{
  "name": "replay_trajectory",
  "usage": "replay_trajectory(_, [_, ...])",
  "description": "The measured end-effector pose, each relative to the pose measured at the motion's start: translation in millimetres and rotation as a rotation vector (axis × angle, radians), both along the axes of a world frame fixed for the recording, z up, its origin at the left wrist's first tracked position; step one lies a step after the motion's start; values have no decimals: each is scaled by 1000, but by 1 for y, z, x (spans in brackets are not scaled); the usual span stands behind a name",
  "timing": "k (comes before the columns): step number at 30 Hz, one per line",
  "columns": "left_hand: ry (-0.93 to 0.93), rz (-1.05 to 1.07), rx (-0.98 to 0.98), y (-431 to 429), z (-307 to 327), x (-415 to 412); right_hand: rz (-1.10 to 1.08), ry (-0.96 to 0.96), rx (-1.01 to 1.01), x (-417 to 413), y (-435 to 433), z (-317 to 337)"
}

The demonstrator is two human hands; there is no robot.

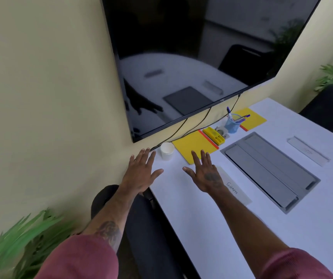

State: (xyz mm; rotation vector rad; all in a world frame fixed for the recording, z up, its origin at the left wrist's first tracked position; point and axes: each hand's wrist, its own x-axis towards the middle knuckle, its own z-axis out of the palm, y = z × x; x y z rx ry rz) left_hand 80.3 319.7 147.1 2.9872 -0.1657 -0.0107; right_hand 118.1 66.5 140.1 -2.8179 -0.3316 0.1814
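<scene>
My left hand (141, 172) is stretched out flat, fingers spread, over the near left corner of the white table (232, 228), holding nothing. My right hand (206, 174) is also flat with spread fingers, palm down, and its fingertips reach over the near edge of a yellow notebook (191, 144). A white paper cup (167, 151) stands just beyond my left hand's fingertips. A white name card (235, 188) with handwriting lies partly under my right wrist.
A dark wall screen (191, 57) hangs above the table's far edge, cables dropping from it. A yellow box (215, 135), a blue pen holder (232, 124), a second yellow notebook (250, 118), a grey recessed panel (270, 170) and a black chair (141, 228) surround me.
</scene>
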Motion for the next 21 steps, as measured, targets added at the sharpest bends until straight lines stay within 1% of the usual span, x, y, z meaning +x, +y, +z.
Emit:
replay_trajectory(5, [52,46,-53,-3,-40,49,79,45,6,54,13,-31])
replay_trajectory(9, [86,77,-135,-5,-75,86,119,81,19,98,25,-62])
replay_trajectory(17, [141,233,-494,-21,-117,146,157,133,157,167,56,-109])
replay_trajectory(21, [166,309,-583,-24,-137,167,154,146,208,183,66,-123])
